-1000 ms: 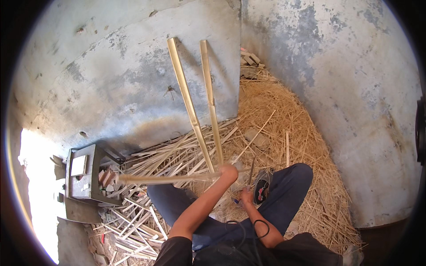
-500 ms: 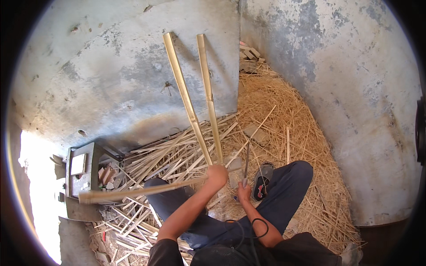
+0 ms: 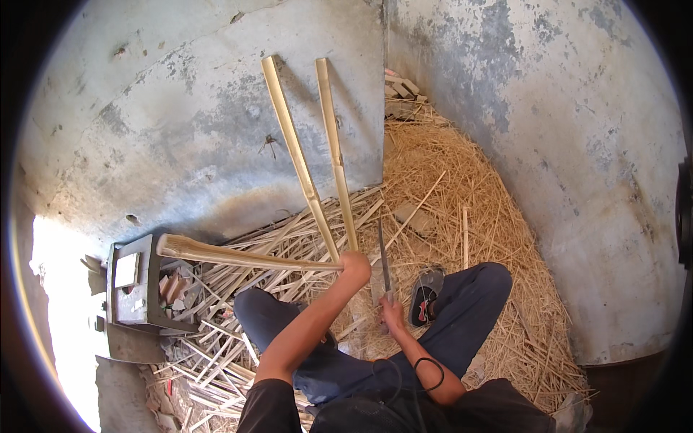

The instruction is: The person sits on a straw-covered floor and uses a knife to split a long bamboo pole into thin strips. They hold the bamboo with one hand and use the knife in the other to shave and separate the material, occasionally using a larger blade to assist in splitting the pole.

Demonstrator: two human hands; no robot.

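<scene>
My left hand (image 3: 356, 267) is closed round one end of a split bamboo length (image 3: 238, 256), whose other end reaches out to the left above the floor. In my right hand (image 3: 393, 316) is the handle of a long, narrow-bladed knife (image 3: 383, 252), its blade pointing up and away. The blade stands just right of my left hand and apart from the bamboo. Beyond the left hand, two split bamboo lengths, a left one (image 3: 294, 144) and a right one (image 3: 333, 130), lean on the wall; their lower ends are hidden near my left hand.
Loose bamboo strips (image 3: 216, 353) lie thick on the left floor, thin shavings (image 3: 447, 159) at the back and right. A dark wooden stool-like piece (image 3: 153, 289) stands at left by a bright opening. Worn plaster walls (image 3: 592, 144) close in the corner; bricks (image 3: 404, 88) lie far back.
The held bamboo's far end has swung upward and a little right. My left hand has risen slightly. The knife has shifted left, closer to my left hand, its blade tilting left.
</scene>
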